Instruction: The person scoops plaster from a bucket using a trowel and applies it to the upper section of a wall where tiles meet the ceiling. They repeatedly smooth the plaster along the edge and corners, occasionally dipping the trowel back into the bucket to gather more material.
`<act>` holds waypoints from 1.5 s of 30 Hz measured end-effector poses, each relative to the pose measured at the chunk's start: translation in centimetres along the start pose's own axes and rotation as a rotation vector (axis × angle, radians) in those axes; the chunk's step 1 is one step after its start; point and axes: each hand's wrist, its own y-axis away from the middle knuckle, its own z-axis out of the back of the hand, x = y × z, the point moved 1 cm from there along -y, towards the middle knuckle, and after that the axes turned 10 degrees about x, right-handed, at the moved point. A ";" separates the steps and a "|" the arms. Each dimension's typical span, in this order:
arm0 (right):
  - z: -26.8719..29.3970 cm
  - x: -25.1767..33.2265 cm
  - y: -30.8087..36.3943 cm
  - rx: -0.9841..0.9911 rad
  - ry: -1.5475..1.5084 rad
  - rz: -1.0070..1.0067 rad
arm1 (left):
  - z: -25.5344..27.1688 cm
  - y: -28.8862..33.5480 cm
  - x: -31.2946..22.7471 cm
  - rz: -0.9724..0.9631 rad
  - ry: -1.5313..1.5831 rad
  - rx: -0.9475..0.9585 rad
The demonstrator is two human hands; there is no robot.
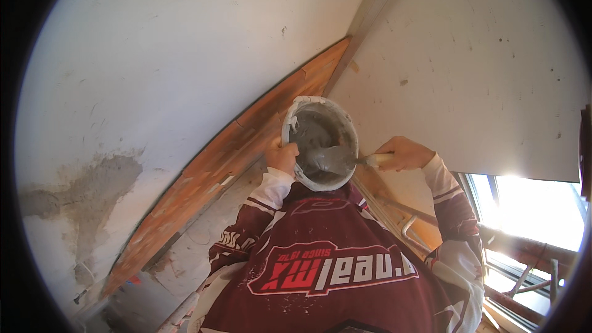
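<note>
A round, plaster-crusted bucket [350,124] is tilted so that its inside shows, with wet grey plaster [311,124] coating its floor and walls. My left hand [282,158] grips the bucket's left rim, thumb over the edge. On the other side, my right hand [404,153] is closed round the pale handle of a putty knife [333,159]. The knife's wide blade lies over the lower right part of the bucket's mouth, smeared with grey plaster. How deep the plaster is, I cannot tell.
A white wall [154,43] with a grey patch [105,191] stands at left, above a band of orange-brown wood planks [216,154]. A speckled pale panel [481,68] slopes at right. Below it are a bright window [530,203] and metal bars [524,246].
</note>
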 end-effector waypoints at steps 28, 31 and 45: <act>5.9 1.2 2.4 -0.002 -0.130 0.049 | 0.3 -0.5 2.6 -0.037 0.181 -0.220; 6.1 2.0 2.1 -0.006 -0.055 -0.007 | 0.0 -0.2 2.1 -0.032 0.139 -0.244; 6.5 3.2 1.2 -0.044 0.000 0.037 | 0.2 0.3 2.1 -0.004 0.152 -0.287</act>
